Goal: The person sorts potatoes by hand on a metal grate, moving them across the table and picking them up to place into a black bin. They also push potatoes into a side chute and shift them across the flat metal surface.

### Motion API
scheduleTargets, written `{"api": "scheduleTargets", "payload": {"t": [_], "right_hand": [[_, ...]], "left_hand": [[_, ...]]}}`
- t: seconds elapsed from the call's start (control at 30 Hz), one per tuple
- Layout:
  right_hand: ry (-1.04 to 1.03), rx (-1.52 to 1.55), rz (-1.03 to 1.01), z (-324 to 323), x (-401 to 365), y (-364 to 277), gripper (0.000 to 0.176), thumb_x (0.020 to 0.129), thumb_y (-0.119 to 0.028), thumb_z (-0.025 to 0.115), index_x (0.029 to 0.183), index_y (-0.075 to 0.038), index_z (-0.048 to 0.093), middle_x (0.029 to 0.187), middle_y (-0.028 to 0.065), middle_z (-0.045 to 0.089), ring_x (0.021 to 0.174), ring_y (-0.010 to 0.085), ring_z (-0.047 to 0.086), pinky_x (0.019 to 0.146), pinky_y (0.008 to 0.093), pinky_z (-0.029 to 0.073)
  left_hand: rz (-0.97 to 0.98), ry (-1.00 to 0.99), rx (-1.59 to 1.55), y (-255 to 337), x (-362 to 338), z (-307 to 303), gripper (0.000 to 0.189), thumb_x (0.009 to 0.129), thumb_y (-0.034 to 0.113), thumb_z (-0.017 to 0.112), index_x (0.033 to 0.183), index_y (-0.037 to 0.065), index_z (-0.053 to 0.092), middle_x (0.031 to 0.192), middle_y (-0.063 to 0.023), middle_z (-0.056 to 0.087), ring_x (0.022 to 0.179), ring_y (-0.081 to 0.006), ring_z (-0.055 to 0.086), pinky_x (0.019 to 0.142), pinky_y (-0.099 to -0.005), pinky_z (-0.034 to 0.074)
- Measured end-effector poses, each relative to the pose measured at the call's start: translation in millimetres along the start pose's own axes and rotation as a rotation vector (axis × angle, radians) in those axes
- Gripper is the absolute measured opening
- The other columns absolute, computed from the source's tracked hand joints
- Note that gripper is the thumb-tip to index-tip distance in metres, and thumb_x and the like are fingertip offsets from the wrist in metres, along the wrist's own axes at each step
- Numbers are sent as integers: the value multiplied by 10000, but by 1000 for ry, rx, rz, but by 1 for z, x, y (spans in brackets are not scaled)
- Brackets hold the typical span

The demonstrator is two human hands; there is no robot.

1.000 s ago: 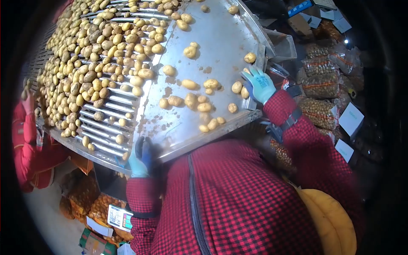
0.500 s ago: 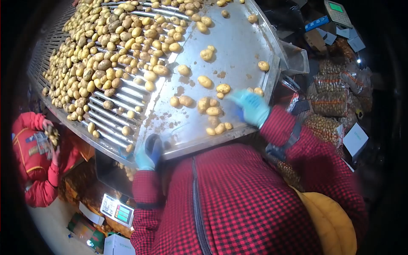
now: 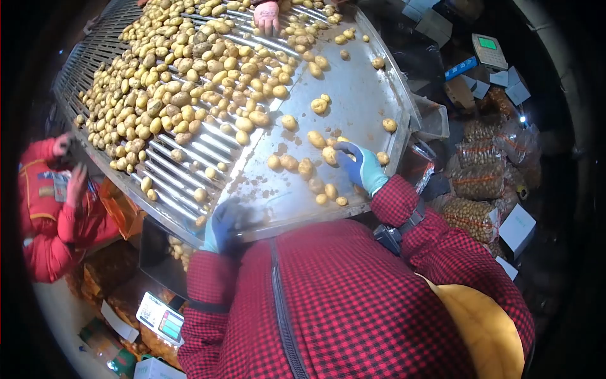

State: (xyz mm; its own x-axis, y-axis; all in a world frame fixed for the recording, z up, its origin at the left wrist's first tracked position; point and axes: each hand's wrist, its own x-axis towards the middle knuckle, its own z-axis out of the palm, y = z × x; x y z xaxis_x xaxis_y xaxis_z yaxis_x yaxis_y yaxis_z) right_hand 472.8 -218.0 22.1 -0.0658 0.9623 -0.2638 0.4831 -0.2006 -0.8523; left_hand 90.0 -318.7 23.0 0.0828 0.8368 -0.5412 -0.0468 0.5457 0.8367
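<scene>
Many potatoes [image 3: 189,82] lie heaped on the slatted metal rack at the upper left. Others are scattered over the smooth metal tray [image 3: 360,82]. My right hand [image 3: 361,165], in a blue glove with a pale cuff, reaches over the tray's near right part, its fingers bent at a potato [image 3: 329,155]; the fingers are curled round its side. Near the front edge, my left hand [image 3: 222,225], in a similar glove, is blurred by motion beside the slats, and its fingers and any object in them cannot be made out.
A co-worker's pink-gloved hand [image 3: 266,18] touches the rack's far side. Another person in red [image 3: 60,202] is at the left. A dark crate [image 3: 165,256] and a scale display [image 3: 160,319] are below the rack. Potato bags [image 3: 478,180] and a clear bin [image 3: 432,119] lie right.
My right hand has shifted left and down, from a blurred reach to a bent grasp at a potato. The whole view has shifted, and a pink-gloved hand has appeared at the top.
</scene>
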Motion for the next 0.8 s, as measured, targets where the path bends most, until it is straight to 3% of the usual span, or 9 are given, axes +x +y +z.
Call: {"api": "scheduleTargets", "payload": {"t": [0.07,0.13,0.17,0.27,0.3,0.4,0.57,0.7,0.8], "right_hand": [[-238,366,221,2,-24,-82,375,973,-241,608,1330,-126,592,1070,52,672,868,135,629,786,254,522],[-507,369,99,14,-30,-104,406,972,-234,612,1362,-133,567,1030,28,658,869,120,607,774,246,518],[-535,267,-36,27,-21,-86,458,972,-281,588,1407,-156,519,1077,77,679,962,171,633,767,319,539],[-318,-312,0,35,-2,-77,478,964,-355,556,1407,-180,513,1080,126,690,1043,271,639,803,427,531],[-289,-572,-160,34,2,-71,530,917,-396,624,1377,-146,536,1260,199,588,1081,355,625,904,446,509],[-267,-780,-287,57,8,-37,535,904,-401,613,1374,-160,529,1251,206,580,1037,403,625,900,487,500],[-296,-754,-77,62,33,-64,465,868,-292,639,1306,-144,589,1159,183,621,1023,355,657,875,453,517],[-200,-370,-248,57,54,-77,506,857,-339,686,1325,-167,600,1147,193,653,948,343,675,879,439,526],[-689,-53,-205,64,52,-133,533,873,-398,688,1348,-179,588,1102,206,675,949,341,671,874,426,529]], "left_hand": [[121,-57,89,11,-6,10,635,978,543,510,1453,130,421,1333,-155,537,1038,-229,649,823,-356,543],[-217,-71,-570,77,-30,54,668,975,598,469,1460,143,406,1407,-170,479,1045,-252,649,822,-375,545],[-161,-66,-618,77,-32,63,668,974,611,461,1411,106,461,1348,-182,544,967,-259,655,706,-349,565],[-229,-214,-638,41,-22,37,585,980,564,488,1243,48,568,1158,-154,655,994,-236,653,788,-356,558],[-277,-111,-557,32,-21,33,494,1019,486,457,1137,31,606,1080,-152,681,928,-194,655,723,-302,548],[-282,23,-759,28,-25,32,403,999,414,537,1021,13,563,911,-206,641,626,-201,595,434,-249,453],[-176,-38,-521,58,-37,39,468,981,362,546,1319,38,539,1096,-156,645,943,-227,642,791,-311,542],[-149,-13,-636,58,-25,38,567,991,449,510,1420,81,461,1202,-169,636,1014,-262,649,832,-351,551],[-110,-111,-818,55,-10,37,678,985,602,447,1457,117,427,1252,-178,627,1045,-298,646,853,-433,551]]}}
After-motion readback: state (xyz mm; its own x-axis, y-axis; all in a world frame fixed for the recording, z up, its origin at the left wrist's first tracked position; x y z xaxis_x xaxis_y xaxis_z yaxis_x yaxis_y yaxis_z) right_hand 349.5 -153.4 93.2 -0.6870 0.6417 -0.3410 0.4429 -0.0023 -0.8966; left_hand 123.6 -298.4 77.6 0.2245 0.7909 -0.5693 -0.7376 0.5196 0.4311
